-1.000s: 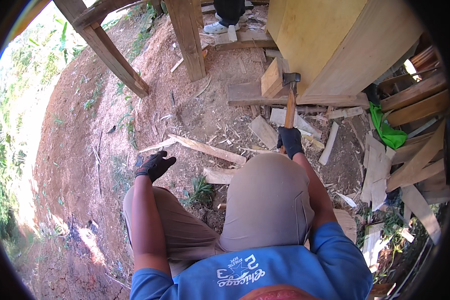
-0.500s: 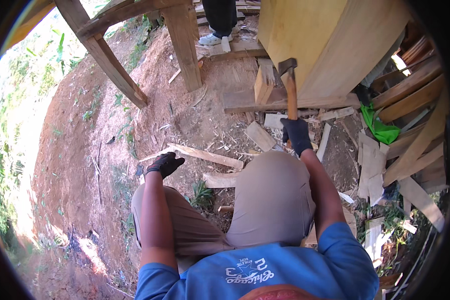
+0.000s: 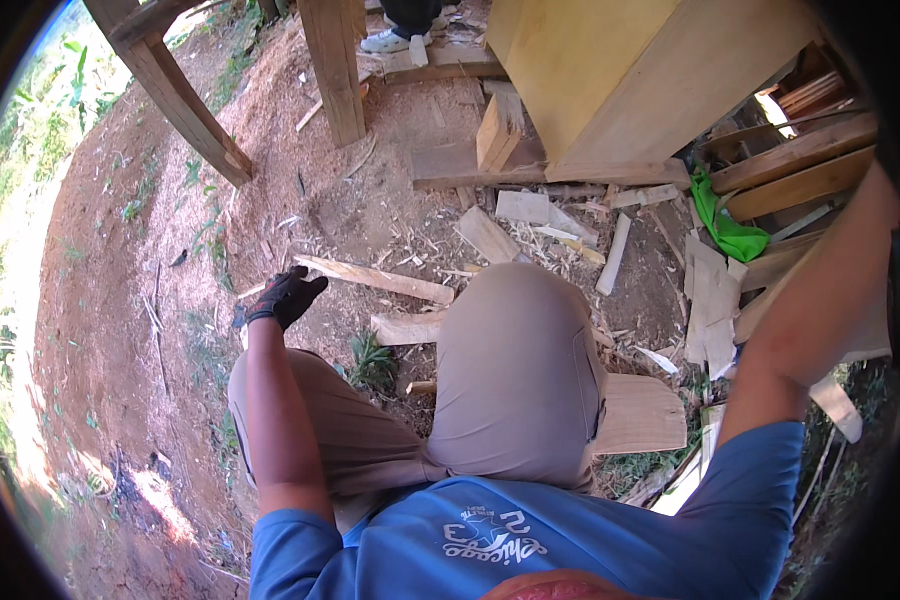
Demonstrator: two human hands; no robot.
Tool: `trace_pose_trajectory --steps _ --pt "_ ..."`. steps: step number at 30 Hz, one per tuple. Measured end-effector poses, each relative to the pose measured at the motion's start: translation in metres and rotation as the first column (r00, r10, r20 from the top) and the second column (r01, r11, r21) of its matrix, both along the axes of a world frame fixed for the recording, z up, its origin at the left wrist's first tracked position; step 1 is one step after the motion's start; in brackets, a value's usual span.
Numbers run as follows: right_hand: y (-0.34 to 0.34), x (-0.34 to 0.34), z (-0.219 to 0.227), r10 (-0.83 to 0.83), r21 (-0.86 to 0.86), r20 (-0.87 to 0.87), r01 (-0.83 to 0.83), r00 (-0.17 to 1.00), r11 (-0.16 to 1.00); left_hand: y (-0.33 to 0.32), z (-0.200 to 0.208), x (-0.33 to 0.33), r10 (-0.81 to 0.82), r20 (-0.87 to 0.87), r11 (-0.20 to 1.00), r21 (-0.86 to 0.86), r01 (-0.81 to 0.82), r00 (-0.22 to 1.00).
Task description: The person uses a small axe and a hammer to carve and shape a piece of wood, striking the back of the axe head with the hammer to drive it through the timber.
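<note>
My left hand (image 3: 285, 297), in a black glove, hovers over the dirt with its fingers spread and nothing in it, close to the end of a long wood strip (image 3: 375, 279). My right arm (image 3: 820, 300) is raised along the right rim, and its hand is cut off beyond the edge of the picture. No hammer shows. I crouch with my knees (image 3: 515, 350) bent in tan trousers. Ahead stands a large yellowish wooden box (image 3: 620, 70), with a short wood block (image 3: 498, 125) and a flat plank (image 3: 470, 165) at its foot.
Wood offcuts (image 3: 490, 235) and chips litter the red dirt. A green cloth (image 3: 725, 225) lies by stacked boards (image 3: 800, 170) at the right. Two wooden posts (image 3: 335, 60) (image 3: 185, 100) rise at the back. Another person's shoes (image 3: 400, 38) stand at the top.
My right arm has swung up and out to the right, taking the gloved hand and hammer out of the picture. My left hand stayed near the wood strip.
</note>
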State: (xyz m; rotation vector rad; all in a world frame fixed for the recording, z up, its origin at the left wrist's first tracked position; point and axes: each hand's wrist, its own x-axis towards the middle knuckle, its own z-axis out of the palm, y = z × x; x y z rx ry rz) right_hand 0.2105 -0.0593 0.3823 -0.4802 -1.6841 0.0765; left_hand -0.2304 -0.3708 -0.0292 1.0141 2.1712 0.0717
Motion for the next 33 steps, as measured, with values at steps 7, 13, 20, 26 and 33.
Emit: trace_pose_trajectory --steps 7,13,20,26,33 --pt "0.005 -0.031 -0.510 -0.037 -0.840 0.471 0.461 0.881 0.285 -0.013 0.012 0.012 -0.116 -0.060 0.993 -0.040 0.114 0.991" --pt "-0.009 -0.040 -0.546 0.041 -0.992 0.122 0.124 0.992 -0.030 -0.045 0.010 -0.004 -0.004 -0.009 0.988 -0.151 0.003 1.000" --pt "-0.021 0.032 -0.534 0.108 -0.977 0.157 0.170 0.982 -0.128 -0.016 0.006 0.010 -0.043 0.002 0.990 -0.131 0.043 0.999" --pt "-0.062 0.097 -0.572 0.288 -0.897 0.439 0.433 0.851 0.088 0.002 -0.005 0.013 -0.183 -0.017 0.965 -0.192 0.176 0.983" --pt "-0.103 0.115 -0.597 0.321 -0.773 0.565 0.624 0.760 -0.118 0.035 -0.018 0.026 -0.216 -0.040 0.942 -0.270 0.197 0.976"
